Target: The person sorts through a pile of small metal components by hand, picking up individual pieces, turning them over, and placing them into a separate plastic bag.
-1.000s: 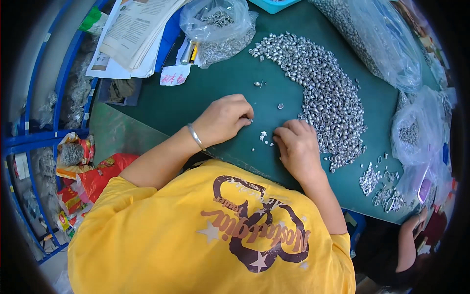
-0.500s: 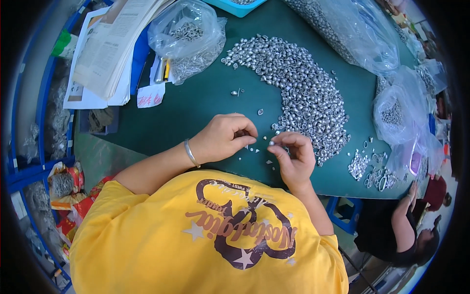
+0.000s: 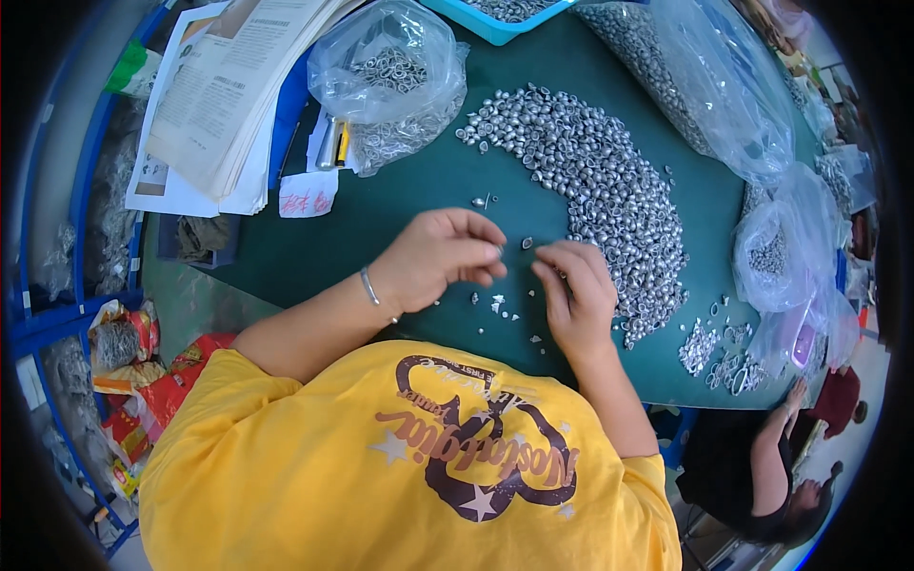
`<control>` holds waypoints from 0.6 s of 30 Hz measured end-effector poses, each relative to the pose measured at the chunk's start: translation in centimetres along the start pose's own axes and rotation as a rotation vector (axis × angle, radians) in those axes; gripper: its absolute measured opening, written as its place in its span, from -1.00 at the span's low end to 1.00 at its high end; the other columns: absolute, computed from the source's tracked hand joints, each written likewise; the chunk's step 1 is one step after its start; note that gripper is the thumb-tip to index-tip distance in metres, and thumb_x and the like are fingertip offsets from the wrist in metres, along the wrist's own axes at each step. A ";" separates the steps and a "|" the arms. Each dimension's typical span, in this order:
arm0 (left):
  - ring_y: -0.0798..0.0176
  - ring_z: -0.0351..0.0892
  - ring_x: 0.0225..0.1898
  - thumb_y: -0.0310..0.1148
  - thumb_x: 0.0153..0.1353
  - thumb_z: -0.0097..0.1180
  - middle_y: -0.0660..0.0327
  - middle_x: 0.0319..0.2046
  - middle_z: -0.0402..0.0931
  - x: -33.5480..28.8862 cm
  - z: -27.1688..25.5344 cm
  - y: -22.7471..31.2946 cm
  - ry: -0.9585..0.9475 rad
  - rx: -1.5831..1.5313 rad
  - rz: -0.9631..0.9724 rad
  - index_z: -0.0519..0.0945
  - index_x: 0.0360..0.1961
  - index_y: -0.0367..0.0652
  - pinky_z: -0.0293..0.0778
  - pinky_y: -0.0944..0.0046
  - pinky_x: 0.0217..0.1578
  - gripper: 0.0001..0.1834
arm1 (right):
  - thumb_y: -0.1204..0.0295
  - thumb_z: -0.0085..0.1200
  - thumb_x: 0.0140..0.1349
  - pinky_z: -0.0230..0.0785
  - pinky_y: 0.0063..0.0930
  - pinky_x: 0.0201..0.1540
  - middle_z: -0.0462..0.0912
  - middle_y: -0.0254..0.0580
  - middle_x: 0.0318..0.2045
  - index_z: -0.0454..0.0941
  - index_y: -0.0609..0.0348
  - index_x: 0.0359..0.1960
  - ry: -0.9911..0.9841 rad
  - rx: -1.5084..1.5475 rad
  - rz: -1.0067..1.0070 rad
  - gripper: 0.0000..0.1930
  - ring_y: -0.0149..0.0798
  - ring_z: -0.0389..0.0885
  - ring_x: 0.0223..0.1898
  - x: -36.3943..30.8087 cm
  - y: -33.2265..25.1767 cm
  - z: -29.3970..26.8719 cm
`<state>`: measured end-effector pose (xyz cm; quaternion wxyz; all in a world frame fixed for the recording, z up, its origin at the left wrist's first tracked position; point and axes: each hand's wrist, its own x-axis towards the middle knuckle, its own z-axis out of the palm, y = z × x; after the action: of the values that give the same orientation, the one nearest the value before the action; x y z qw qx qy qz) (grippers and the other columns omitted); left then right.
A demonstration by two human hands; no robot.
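Note:
My left hand (image 3: 440, 257), with a bangle at the wrist, is closed in a pinch; a tiny shiny metal piece (image 3: 499, 252) shows at its thumb tip. Across a small gap, my right hand (image 3: 581, 290) has thumb and forefinger curled close together, and whatever they hold is hidden. One hollow silver metal cap (image 3: 526, 244) lies on the green table between the hands. Below them are scattered small silvery bits (image 3: 498, 303). A big curved heap of silver metal caps (image 3: 619, 190) spreads just beyond my right hand.
Clear bags of metal parts (image 3: 390, 71) stand at the back left and right, beside papers (image 3: 224, 105) and a blue tray (image 3: 500, 27). Small piles of silver pieces (image 3: 700, 347) lie at the right edge. Another person (image 3: 738, 457) sits at the right.
Both hands have risen slightly from the small bits. My left fingers have closed, with a shiny piece at the thumb; the silver piece seen at my right fingertips no longer shows there. The view has shifted slightly.

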<state>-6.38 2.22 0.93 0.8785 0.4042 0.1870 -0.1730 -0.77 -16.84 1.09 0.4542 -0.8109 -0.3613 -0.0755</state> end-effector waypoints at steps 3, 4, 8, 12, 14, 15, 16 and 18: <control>0.27 0.59 -0.30 -0.55 0.13 0.05 0.13 -0.34 0.53 0.3 -1.1 1.4 0.174 0.037 0.123 0.52 -0.25 -0.30 0.52 0.42 -0.31 -0.85 | 0.59 0.16 -0.07 0.31 -0.33 -0.35 0.49 -0.18 -0.46 0.53 0.21 -0.42 -0.094 -0.178 0.005 -0.86 -0.12 0.44 -0.40 1.3 1.0 0.5; 0.25 0.60 -0.28 -0.56 0.14 0.04 0.12 -0.32 0.54 0.4 -1.4 1.7 0.202 0.062 0.171 0.53 -0.23 -0.31 0.52 0.41 -0.30 -0.85 | 0.57 0.16 -0.07 0.30 -0.31 -0.34 0.49 -0.19 -0.47 0.53 0.21 -0.41 -0.155 -0.247 -0.009 -0.86 -0.11 0.43 -0.41 1.6 1.1 0.7; 0.24 0.60 -0.25 -0.56 0.15 0.03 0.09 -0.30 0.55 0.6 -1.7 2.3 0.184 0.043 0.197 0.54 -0.22 -0.32 0.53 0.41 -0.28 -0.83 | 0.55 0.16 -0.09 0.28 -0.25 -0.30 0.49 -0.18 -0.46 0.54 0.20 -0.41 -0.181 -0.285 -0.025 -0.85 -0.07 0.43 -0.39 1.8 1.4 1.0; 0.24 0.59 -0.25 -0.55 0.17 0.02 0.11 -0.29 0.56 0.9 -1.8 1.6 0.111 -0.093 0.088 0.54 -0.22 -0.31 0.53 0.42 -0.25 -0.84 | 0.63 0.15 0.00 0.39 -0.54 -0.31 0.57 -0.22 -0.37 0.49 0.21 -0.29 -0.157 0.340 0.494 -0.79 -0.36 0.54 -0.38 1.4 0.1 0.6; 0.26 0.59 -0.25 -0.56 0.18 0.00 0.12 -0.28 0.55 1.0 -1.7 1.3 0.053 -0.197 0.033 0.53 -0.21 -0.30 0.53 0.42 -0.24 -0.84 | 0.67 0.13 0.03 0.40 -0.67 -0.31 0.58 -0.20 -0.32 0.45 0.24 -0.22 -0.095 0.431 0.453 -0.75 -0.45 0.55 -0.36 0.8 0.5 1.0; 0.26 0.59 -0.25 -0.56 0.18 0.00 0.12 -0.28 0.55 1.1 -1.8 1.1 0.052 -0.200 0.028 0.53 -0.21 -0.30 0.53 0.42 -0.24 -0.84 | 0.67 0.13 0.02 0.40 -0.65 -0.29 0.58 -0.19 -0.32 0.44 0.26 -0.22 -0.037 0.510 0.411 -0.75 -0.43 0.55 -0.36 0.8 0.1 1.1; 0.26 0.58 -0.24 -0.56 0.18 -0.01 0.12 -0.27 0.54 1.1 -1.9 1.0 -0.003 -0.245 0.018 0.52 -0.20 -0.29 0.53 0.41 -0.23 -0.83 | 0.67 0.13 0.02 0.41 -0.63 -0.28 0.58 -0.17 -0.33 0.43 0.28 -0.23 0.022 0.587 0.367 -0.74 -0.41 0.55 -0.35 0.8 -0.2 1.2; 0.26 0.58 -0.23 -0.56 0.19 -0.03 0.12 -0.26 0.54 1.0 -1.8 0.8 -0.056 -0.290 0.006 0.52 -0.19 -0.29 0.53 0.41 -0.22 -0.83 | 0.70 0.11 0.03 0.42 -0.62 -0.26 0.58 -0.15 -0.31 0.43 0.32 -0.20 0.030 0.606 0.347 -0.74 -0.39 0.55 -0.34 0.8 -0.4 1.1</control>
<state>-5.44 3.96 -0.11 0.9331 0.2685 0.1841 -0.1526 -0.64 -15.41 1.07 0.6856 -0.6874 -0.2172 0.1015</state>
